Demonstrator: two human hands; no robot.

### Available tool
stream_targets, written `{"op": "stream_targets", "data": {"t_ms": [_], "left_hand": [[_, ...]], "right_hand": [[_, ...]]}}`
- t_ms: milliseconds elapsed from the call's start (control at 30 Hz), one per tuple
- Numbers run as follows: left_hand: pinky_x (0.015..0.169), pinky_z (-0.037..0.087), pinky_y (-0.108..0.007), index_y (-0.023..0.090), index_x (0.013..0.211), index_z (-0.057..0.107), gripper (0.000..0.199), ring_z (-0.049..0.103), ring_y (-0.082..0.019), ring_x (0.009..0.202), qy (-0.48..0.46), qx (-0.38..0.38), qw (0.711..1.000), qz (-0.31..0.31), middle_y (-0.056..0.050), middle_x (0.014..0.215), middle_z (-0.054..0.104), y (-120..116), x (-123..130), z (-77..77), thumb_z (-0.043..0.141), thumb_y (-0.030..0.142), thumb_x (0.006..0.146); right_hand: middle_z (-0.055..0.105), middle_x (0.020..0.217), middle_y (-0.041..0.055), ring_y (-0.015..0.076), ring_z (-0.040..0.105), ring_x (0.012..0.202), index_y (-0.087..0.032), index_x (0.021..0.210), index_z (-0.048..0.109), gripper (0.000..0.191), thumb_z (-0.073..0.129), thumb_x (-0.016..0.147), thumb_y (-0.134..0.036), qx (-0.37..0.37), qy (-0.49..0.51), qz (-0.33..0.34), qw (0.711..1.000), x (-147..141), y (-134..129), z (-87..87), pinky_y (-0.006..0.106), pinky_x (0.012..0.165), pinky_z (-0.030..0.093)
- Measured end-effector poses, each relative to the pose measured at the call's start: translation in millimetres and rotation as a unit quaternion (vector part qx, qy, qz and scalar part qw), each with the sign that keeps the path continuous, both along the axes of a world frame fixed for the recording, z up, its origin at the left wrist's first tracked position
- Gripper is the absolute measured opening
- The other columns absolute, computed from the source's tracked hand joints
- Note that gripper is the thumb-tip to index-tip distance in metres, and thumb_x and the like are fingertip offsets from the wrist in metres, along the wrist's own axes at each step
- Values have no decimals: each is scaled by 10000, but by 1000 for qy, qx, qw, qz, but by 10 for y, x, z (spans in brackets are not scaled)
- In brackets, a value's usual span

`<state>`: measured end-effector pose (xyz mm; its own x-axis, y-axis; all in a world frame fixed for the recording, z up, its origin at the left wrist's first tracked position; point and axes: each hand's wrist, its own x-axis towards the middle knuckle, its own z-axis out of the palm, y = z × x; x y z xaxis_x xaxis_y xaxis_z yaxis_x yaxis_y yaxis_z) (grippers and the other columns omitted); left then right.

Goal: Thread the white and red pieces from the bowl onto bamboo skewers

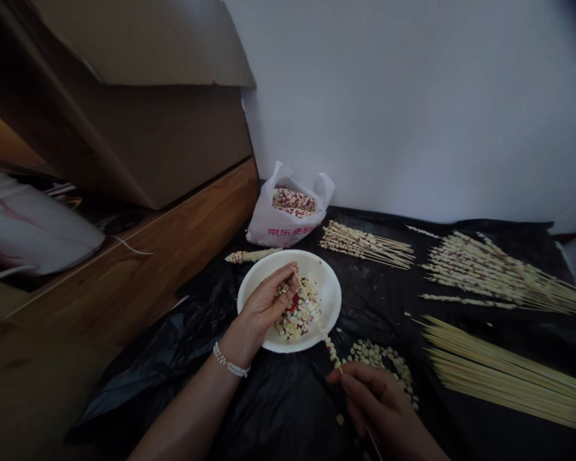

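Note:
A bamboo skewer [327, 343] threaded with cream and dark-red corn kernels slants across the front of a white bowl [330, 288]. Its lower part is pinched in my right hand [381, 400], just below the threaded kernels. My left hand [271, 298], with a beaded bracelet at the wrist, is over the bowl, its fingers closed at the skewer's bare upper tip. Whatever lies between those fingertips is too small to make out. Loose corn kernels [292, 328] lie in the bowl, partly covered by the left hand.
Behind the bowl stands a white plastic bag [288, 235] of speckled corncobs [295, 200]. Another cob [252, 255] lies beside it. Filled skewers [360, 244] and a larger filled pile [480, 266] lie rightward, above bare skewers [504, 374]. Loose pale kernels [388, 362] sit on black plastic sheeting [278, 403].

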<state>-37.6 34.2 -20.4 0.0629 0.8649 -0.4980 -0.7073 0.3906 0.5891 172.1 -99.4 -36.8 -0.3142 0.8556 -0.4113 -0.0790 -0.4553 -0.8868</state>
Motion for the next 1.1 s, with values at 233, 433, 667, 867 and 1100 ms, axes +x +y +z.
{"op": "stream_targets", "data": {"t_ms": [233,433,667,867,1100], "left_hand": [[734,575,-198,207,1296,627,524,687,-116,794,-13,-11,1000,18,-41,984,731,13,63,73,639,-9,819],[731,558,-158,176,1268,642,509,685,-101,780,-11,-23,999,21,-44,947,732,0,102,144,633,-46,810],[825,540,-175,218,1262,656,630,683,-131,921,26,53,998,-16,-36,1033,737,-70,15,20,675,-97,717],[782,547,-171,209,1214,679,532,675,-119,862,21,55,998,-6,-37,966,726,-60,27,-3,671,-52,751],[847,566,-255,238,1227,679,464,682,-181,964,17,45,999,-13,-55,1037,721,42,11,-46,683,57,800]], "right_hand": [[412,392,-94,74,316,367,-172,882,742,519,666,779,-676,9,5,6,1000,11,-10,-32,201,405,245],[404,400,-92,74,311,376,-159,861,746,552,666,767,-697,13,-4,6,1000,8,-6,-37,204,413,227],[402,402,-92,81,307,390,-170,859,745,523,660,777,-680,16,-4,2,1000,-2,-2,-23,210,433,221],[403,404,-91,83,318,396,-173,880,740,546,651,769,-700,11,-13,13,1000,18,13,-8,208,438,225],[421,412,-81,98,361,396,-176,887,750,527,622,807,-681,49,-24,15,998,3,-3,-44,225,450,266]]}}
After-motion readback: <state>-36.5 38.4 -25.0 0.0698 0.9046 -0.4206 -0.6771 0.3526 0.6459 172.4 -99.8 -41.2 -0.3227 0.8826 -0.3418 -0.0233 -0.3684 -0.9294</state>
